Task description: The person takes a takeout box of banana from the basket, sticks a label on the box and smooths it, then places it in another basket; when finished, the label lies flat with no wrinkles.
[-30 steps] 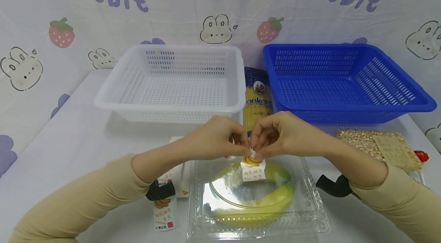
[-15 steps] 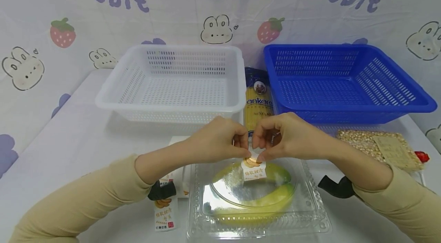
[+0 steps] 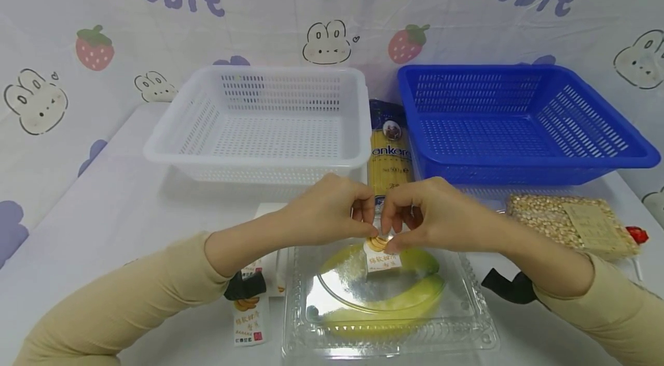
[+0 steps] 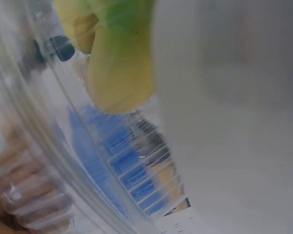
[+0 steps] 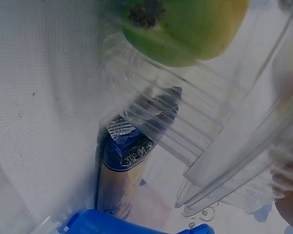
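Note:
My left hand (image 3: pixel 332 207) pinches the top of a small white label (image 3: pixel 383 260) printed with bananas. From the other side, the thumb and index finger of my right hand (image 3: pixel 438 213) hold that label; the thumb lies over its front. The label is over the lid of a clear plastic clamshell box (image 3: pixel 479 328). Inside the box lie yellow-green bananas (image 3: pixel 381 311). Through the plastic, the left wrist view shows a banana end (image 4: pixel 119 78) and blurred fingers (image 4: pixel 24 195). A green banana end (image 5: pixel 190 34) appears in the right wrist view. The fingertips are partly hidden there.
More banana labels (image 3: pixel 250 323) lie left of the box. Behind stand a white basket (image 3: pixel 280 164) and a blue basket (image 3: pixel 519 167), with a pasta pack (image 3: pixel 389 153) between them. A wrapped block of puffed grain (image 3: pixel 544 216) lies at the right.
My right hand has moved slightly down and toward me, its index finger and thumb farther apart. The left hand has barely moved. The label's lower edge sits flatter against the lid.

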`<state>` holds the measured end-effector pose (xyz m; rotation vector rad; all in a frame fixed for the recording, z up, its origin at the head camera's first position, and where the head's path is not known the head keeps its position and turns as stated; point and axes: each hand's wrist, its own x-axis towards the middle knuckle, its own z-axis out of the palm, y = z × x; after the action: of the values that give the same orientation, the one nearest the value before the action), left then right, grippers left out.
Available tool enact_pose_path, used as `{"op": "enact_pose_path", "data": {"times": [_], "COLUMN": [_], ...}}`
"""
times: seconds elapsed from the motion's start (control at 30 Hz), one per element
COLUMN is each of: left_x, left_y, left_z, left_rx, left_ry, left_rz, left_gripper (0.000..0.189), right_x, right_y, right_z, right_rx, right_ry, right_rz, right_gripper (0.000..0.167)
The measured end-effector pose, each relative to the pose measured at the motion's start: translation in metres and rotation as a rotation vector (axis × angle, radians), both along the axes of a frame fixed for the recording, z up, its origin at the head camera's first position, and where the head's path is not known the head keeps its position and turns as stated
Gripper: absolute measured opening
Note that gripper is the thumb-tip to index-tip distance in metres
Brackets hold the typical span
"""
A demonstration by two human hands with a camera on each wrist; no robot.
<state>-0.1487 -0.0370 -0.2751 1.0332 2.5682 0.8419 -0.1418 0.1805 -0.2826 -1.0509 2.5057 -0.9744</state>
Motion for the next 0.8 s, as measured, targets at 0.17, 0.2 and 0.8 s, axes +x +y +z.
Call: {"op": "enact_pose_path", "data": {"times": [0.17,0.2,0.8], "left_x": [-0.001,-0.001,-0.002], "left_y": [0.000,0.000,-0.003], "left_z": [-0.001,-0.001,0.000], "left_rx": [0.003,0.003,0.010], "left_ry": [0.009,0.009,0.011], "left_rz": [-0.012,-0.014,-0.082], "left_gripper": [0.019,0.019,0.014], "right_x": [0.007,0.009,0.019], "right_y": [-0.002,-0.002,0.005], "right_z": [0.001,0.001,0.002], "right_rx": [0.007,0.012,0.072], "right_ry": [0.019,0.028,0.179], "right_rz": [0.065,0.078,0.167], "right_gripper": [0.023,0.024,0.022]}}
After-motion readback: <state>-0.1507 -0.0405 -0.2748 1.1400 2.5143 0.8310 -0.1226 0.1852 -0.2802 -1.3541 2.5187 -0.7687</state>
